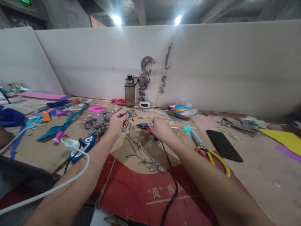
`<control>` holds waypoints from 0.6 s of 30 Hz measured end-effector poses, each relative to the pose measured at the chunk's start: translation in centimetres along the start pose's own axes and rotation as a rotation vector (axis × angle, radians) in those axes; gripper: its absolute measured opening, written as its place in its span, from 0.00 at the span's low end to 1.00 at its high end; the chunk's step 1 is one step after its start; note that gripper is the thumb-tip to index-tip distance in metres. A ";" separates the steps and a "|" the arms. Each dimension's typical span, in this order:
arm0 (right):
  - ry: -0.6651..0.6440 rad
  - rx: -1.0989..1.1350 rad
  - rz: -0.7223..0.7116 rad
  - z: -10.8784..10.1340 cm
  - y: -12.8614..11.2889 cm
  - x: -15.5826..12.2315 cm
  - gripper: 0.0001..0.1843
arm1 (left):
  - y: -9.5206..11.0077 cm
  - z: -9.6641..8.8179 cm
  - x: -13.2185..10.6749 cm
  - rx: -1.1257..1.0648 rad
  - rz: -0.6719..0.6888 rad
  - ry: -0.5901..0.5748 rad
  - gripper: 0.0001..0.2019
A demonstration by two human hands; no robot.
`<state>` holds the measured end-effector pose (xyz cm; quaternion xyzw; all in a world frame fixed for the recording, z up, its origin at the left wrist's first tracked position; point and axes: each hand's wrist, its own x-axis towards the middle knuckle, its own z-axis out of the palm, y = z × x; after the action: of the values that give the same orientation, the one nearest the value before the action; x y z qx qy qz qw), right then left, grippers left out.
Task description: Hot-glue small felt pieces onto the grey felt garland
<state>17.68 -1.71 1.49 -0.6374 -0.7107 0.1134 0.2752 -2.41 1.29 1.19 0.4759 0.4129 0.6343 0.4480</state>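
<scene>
My left hand [117, 121] is closed in a pinch on a small grey felt piece with a thin cord hanging from it, held just above the cardboard sheet [131, 188]. My right hand [160, 129] is wrapped round a blue hot glue gun [144, 126], its nozzle pointing left toward the pinched piece. The gun's black cable [172, 182] runs back toward me. A tangle of grey cord [145, 160] lies on the cardboard between my forearms. A heap of grey felt cut-outs with pink dots [96, 121] sits just left of my left hand.
Scissors with yellow and red handles [209, 152] and a black phone [223, 145] lie to the right. A brown bottle [129, 91] and small white clock [144, 104] stand at the back wall. A blue-white power strip [83, 147], white cable, blue and pink scraps lie left.
</scene>
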 end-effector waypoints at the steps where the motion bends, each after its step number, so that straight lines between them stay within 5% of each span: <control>1: 0.115 0.056 -0.066 0.3 -0.7 -0.3 0.07 | 0.0 0.1 -0.1 0.069 0.036 0.006 0.09; 4: 0.206 0.455 -0.175 1.5 -3.0 -0.8 0.07 | 0.2 0.4 -0.7 0.317 0.184 0.027 0.06; 10: -0.054 1.234 -0.023 3.8 -4.9 -0.7 0.23 | 1.7 1.6 -2.7 0.583 0.289 0.005 0.05; 13: -0.085 1.252 0.029 3.9 -4.5 -0.7 0.21 | 1.7 1.9 -3.0 0.515 0.227 -0.015 0.05; 18: 0.059 0.945 -0.080 3.0 -3.8 -0.5 0.06 | 0.7 2.2 -2.8 0.193 0.021 -0.095 0.10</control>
<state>12.90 -2.24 0.78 -0.4174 -0.5973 0.3954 0.5592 0.05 -1.39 1.64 0.5505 0.4456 0.5729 0.4125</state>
